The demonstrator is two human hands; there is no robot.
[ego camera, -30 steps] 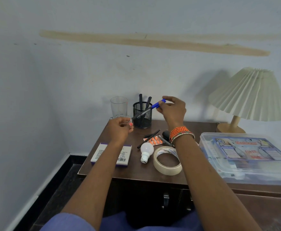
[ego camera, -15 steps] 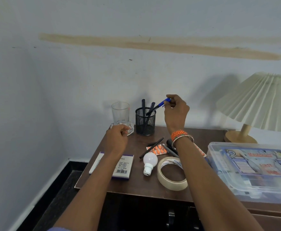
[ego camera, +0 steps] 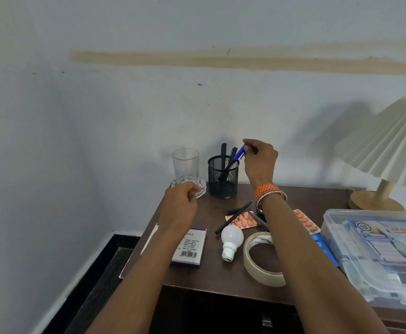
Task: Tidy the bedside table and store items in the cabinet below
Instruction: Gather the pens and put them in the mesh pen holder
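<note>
My right hand point(ego camera: 260, 162) pinches the top of a blue pen point(ego camera: 239, 152) whose lower end is inside the black mesh pen holder point(ego camera: 222, 182), beside two dark pens. My left hand point(ego camera: 181, 206) hovers with curled fingers just in front of the base of an empty drinking glass point(ego camera: 185, 165); I cannot tell if it touches it. On the brown bedside table point(ego camera: 211, 273) lie a white box with a barcode point(ego camera: 190, 247), a white bulb point(ego camera: 231, 239), a tape roll point(ego camera: 262, 261), loose black pens point(ego camera: 235, 216) and orange pill strips point(ego camera: 243, 220).
A clear plastic first-aid box point(ego camera: 375, 251) fills the table's right side. Behind it stands a lamp with a pleated cream shade point(ego camera: 390, 150) and wooden base point(ego camera: 373, 201). The wall is close behind and to the left. The dark cabinet front point(ego camera: 221, 312) sits below the tabletop.
My right hand swung the blue pen upright and lowered its tip into the mesh holder. My left hand drifted slightly toward the glass base. The camera view shifted upward.
</note>
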